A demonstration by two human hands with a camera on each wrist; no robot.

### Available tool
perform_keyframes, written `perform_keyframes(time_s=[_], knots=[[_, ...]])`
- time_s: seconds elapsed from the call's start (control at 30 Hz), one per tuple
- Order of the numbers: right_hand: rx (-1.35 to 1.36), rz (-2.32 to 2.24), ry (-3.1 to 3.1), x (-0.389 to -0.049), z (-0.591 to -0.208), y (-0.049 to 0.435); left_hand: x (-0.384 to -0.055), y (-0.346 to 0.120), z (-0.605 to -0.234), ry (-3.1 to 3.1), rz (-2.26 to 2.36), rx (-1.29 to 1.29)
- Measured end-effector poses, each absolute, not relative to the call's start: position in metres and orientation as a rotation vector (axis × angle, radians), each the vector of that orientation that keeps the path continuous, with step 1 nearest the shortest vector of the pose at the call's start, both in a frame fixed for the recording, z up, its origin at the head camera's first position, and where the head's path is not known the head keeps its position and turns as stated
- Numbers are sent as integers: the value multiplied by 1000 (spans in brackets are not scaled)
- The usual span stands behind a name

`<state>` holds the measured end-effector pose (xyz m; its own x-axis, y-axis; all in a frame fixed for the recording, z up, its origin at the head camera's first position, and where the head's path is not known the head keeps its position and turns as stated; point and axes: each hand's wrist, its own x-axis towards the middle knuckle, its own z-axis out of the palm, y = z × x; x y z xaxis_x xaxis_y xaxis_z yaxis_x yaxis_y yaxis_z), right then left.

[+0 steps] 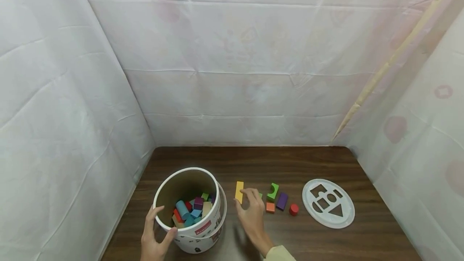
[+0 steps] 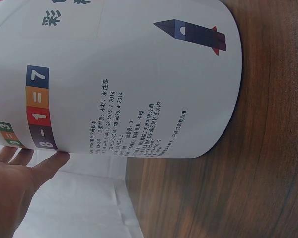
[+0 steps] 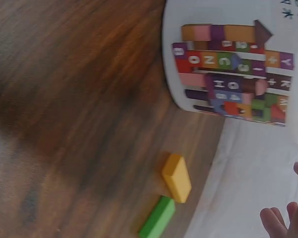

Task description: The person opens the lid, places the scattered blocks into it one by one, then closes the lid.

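Observation:
On the left of the table stands a white bucket (image 1: 200, 230) with printed pictures, holding several coloured blocks (image 1: 184, 211). My left hand (image 1: 155, 235) grips its near left rim, fingers and thumb spread apart. In the left wrist view, that hand's fingers (image 2: 49, 166) lie against the printed wall. My right hand (image 1: 252, 215) hovers over the table by a yellow block (image 1: 239, 190), thumb and fingers apart. The right wrist view shows the yellow block (image 3: 177, 178) lying untouched beside a green block (image 3: 157, 218), which the hand partly hides in the head view.
Right of my right hand lie a green arched block (image 1: 273, 192), an orange block (image 1: 270, 207), a purple block (image 1: 282, 201) and a red cylinder (image 1: 294, 209). Farther right is a white lid (image 1: 349, 208) with shaped holes. White sheets (image 1: 232, 92) enclose the table.

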<state>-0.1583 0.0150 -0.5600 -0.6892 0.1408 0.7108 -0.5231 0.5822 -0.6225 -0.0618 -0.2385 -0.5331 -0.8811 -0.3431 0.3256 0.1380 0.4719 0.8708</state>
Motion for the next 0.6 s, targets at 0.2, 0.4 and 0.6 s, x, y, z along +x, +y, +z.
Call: perform_keyframes(time_s=[0.2, 0.4, 0.6], knots=[[196, 1115, -2146, -160, -574, 14, -61, -239, -533, -2271, -1389, 170], [133, 1118, -2213, -164, -589, 12, -62, -239, -534, -2261, -1366, 170], [72, 1140, -2262, -170, -603, 9, -62, -238, -533, -2273, -1373, 191]])
